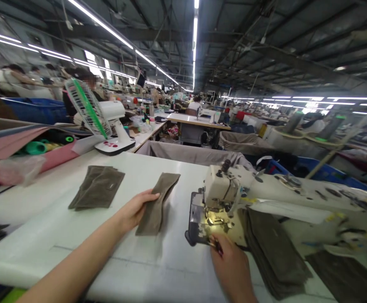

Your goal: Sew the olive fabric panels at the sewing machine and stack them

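Note:
My left hand (pixel 136 209) grips the left edge of a folded olive-brown fabric piece (pixel 160 204), thumb on top, tilted just above the white table. Down at the front edge of the sewing machine's (pixel 219 189) lit needle plate, my right hand (pixel 229 263) has its fingers closed around a small dark object that I cannot make out. To the left, a pile of similar fabric pieces (pixel 98 187) lies on the table. A thicker stack of brown pieces (pixel 275 252) rests right of my right hand, under the machine arm, with more dark fabric (pixel 344 273) beyond it.
A white fan with green blades (pixel 90 107) stands at the table's back left, beside thread cones (pixel 36 147) in pink cloth. Behind the table edge hangs a grey cloth-lined bin (pixel 183 153). Blue crates (pixel 35 110) and other people at worktables are farther back.

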`<state>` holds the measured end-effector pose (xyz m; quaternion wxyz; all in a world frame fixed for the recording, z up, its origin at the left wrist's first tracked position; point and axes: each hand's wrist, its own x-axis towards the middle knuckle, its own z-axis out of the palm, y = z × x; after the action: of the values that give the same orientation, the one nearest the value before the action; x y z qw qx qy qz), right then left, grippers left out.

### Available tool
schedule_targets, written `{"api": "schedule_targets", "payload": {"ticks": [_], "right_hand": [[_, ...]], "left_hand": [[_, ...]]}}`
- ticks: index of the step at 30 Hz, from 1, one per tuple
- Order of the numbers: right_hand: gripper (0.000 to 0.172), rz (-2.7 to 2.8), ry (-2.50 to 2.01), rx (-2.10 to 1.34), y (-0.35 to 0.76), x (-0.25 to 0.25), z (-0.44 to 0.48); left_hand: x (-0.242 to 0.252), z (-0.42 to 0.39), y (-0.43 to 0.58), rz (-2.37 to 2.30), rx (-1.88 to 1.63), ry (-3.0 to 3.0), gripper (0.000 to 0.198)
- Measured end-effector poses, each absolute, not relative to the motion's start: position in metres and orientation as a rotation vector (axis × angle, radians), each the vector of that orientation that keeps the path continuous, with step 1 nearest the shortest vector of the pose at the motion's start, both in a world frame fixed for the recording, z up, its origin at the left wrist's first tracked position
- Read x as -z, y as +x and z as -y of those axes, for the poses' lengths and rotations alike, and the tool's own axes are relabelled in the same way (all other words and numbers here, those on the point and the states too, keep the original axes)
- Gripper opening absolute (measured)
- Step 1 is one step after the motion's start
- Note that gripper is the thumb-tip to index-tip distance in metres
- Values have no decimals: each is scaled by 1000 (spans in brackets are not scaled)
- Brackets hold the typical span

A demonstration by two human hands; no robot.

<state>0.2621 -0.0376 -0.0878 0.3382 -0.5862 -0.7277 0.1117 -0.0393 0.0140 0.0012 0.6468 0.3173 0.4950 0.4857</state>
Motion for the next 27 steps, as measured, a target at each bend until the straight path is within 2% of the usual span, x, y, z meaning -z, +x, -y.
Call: {"api": "schedule_targets", "payload": {"ticks": [2, 6, 9, 12, 15, 18, 27], "right_hand": [[21, 1816, -1364, -434, 250, 78, 38], [20, 1608, -1121, -607, 219, 51, 43], [37, 1440, -1149, -707, 204, 30, 43], [51, 1311, -1164, -930, 199, 14, 35], [38, 1258, -1101, -1063, 199, 7, 26], [28, 1248, -1095, -1038, 197, 7, 20], [28, 1247, -1138, -997, 191, 13, 19]], "left_hand": [[1, 0, -31, -989, -1056, 638, 6], [11, 26, -8, -712, -917, 476, 20], [21, 40, 5, -387, -705, 314, 21], [28, 47, 11, -281, -575, 283, 25], [32, 50, 13, -283, -545, 276, 27], [35, 51, 13, -291, -557, 261, 28], [44, 52, 6, -261, -536, 164, 31]]}}
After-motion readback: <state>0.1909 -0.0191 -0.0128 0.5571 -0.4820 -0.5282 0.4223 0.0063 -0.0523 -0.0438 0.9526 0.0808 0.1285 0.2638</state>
